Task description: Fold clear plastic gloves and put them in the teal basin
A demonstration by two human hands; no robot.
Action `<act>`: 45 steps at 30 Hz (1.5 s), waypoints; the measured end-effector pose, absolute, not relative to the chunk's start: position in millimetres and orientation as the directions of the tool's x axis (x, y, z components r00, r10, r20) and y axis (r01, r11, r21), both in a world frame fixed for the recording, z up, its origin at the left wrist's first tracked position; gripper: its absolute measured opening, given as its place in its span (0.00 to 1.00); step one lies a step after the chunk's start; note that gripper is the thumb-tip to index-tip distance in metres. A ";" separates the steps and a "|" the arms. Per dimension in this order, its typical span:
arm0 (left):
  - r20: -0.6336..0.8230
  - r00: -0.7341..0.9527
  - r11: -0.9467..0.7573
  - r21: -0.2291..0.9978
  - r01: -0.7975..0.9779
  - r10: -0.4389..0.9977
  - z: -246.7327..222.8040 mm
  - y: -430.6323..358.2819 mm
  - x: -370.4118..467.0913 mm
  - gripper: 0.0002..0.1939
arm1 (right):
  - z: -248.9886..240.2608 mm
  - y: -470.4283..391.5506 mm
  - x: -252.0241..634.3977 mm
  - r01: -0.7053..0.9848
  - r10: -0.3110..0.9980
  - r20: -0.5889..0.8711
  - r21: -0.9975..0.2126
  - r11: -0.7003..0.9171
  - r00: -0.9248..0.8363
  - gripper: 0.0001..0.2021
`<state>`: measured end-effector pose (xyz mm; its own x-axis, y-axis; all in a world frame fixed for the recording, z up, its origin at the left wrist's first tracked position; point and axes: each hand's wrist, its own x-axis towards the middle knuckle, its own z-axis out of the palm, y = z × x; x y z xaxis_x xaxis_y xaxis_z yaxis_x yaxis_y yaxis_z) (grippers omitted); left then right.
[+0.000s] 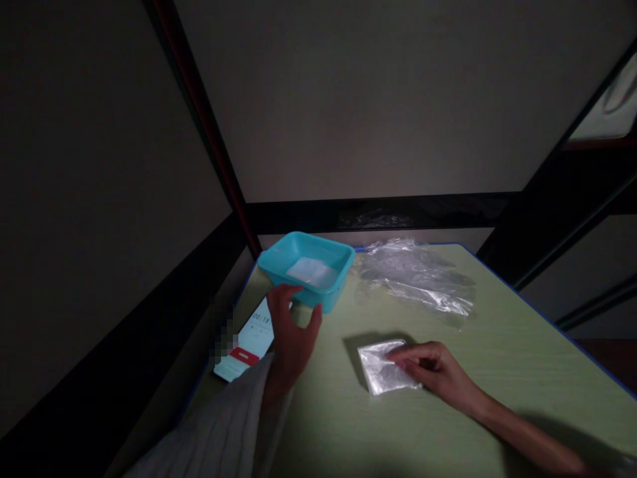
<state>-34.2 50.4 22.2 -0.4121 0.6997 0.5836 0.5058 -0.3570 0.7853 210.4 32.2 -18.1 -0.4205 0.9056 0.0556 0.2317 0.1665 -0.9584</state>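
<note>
Folded plastic packet [385,369] at table's [502,318] near-middle part, between its side edges; right hand [438,372] has thumb and fingertips pinched together at packet's right part, exact grip unclear. Left hand [293,332] empty, thumb and fingers spread in open curve, just in front of blue basket [339,292]. Basket sits at far left corner, white item [312,271] inside. Phone [253,335], screen lit, lies along left edge. Crumpled clear plastic [418,275] near far edge, right of basket.
</note>
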 end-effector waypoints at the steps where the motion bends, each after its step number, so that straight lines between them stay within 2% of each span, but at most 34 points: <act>1: 0.463 -0.526 -0.305 0.881 0.362 0.714 23.3 57.8 -38.6 0.19 | -18.2 32.2 210.4 0.231 0.906 0.055 -0.959 0.165 -0.420 0.15; 2: 0.290 -0.609 -0.242 0.957 0.162 0.739 23.9 64.6 -42.5 0.21 | -18.2 32.2 210.4 0.229 0.907 0.056 -0.959 0.165 -0.418 0.15; 5: 0.113 -0.623 -0.157 0.987 -0.017 0.774 23.4 79.3 -49.7 0.21 | -18.3 32.4 210.9 0.227 0.905 0.065 -0.958 0.175 -0.421 0.16; 9: -0.029 -0.516 -0.067 0.984 -0.167 0.856 23.9 85.5 -48.0 0.19 | -20.3 32.3 212.3 0.246 0.904 0.062 -0.952 0.181 -0.424 0.16; 12: -0.073 -0.436 -0.044 0.966 -0.253 0.897 27.5 87.3 -45.3 0.19 | -20.5 31.1 211.9 0.266 0.909 0.042 -0.950 0.165 -0.415 0.17; 18: -0.064 -0.354 -0.084 0.918 -0.388 0.933 32.6 85.1 -45.0 0.18 | 0.6 31.8 212.9 0.260 0.937 0.070 -0.951 0.166 -0.343 0.13; 23: -0.027 -0.218 -0.065 0.910 -0.409 0.976 37.4 70.6 -41.8 0.13 | 43.7 42.4 228.9 0.238 0.969 0.197 -0.944 0.228 -0.150 0.10; 25: -0.013 -0.164 -0.054 0.914 -0.401 0.986 38.9 65.1 -40.1 0.12 | 63.2 48.2 234.7 0.258 0.959 0.257 -0.925 0.281 -0.124 0.10; 28: 0.002 -0.095 -0.038 0.922 -0.385 0.995 38.8 59.0 -38.5 0.12 | 89.6 56.9 237.0 0.278 0.919 0.359 -0.877 0.392 -0.164 0.08; 32: 0.029 -0.015 -0.033 0.932 -0.361 0.999 34.8 55.9 -38.0 0.13 | 111.5 67.6 228.6 0.233 0.844 0.395 -0.838 0.493 -0.363 0.04; 35: 0.051 0.029 -0.038 0.938 -0.345 0.998 30.3 55.9 -37.6 0.13 | 114.4 75.3 219.7 0.236 0.816 0.365 -0.832 0.502 -0.448 0.08; 40: 0.076 0.065 -0.050 0.942 -0.331 0.995 26.0 53.3 -36.4 0.14 | 108.1 85.4 209.0 0.257 0.795 0.428 -0.786 0.562 -0.430 0.22; 42: 0.080 0.077 -0.051 0.945 -0.324 0.994 26.2 52.0 -36.2 0.13 | 108.9 86.8 206.3 0.224 0.759 0.471 -0.763 0.606 -0.449 0.23; 45: 0.089 0.100 -0.055 0.951 -0.304 0.991 27.1 51.4 -36.5 0.12 | 113.0 86.3 204.2 0.203 0.725 0.496 -0.741 0.641 -0.478 0.19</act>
<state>-36.5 51.4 27.1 0.1003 0.9909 0.0894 -0.3036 -0.0551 0.9512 204.2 86.3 113.0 -0.4776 0.7249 0.4963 0.2028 0.6406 -0.7406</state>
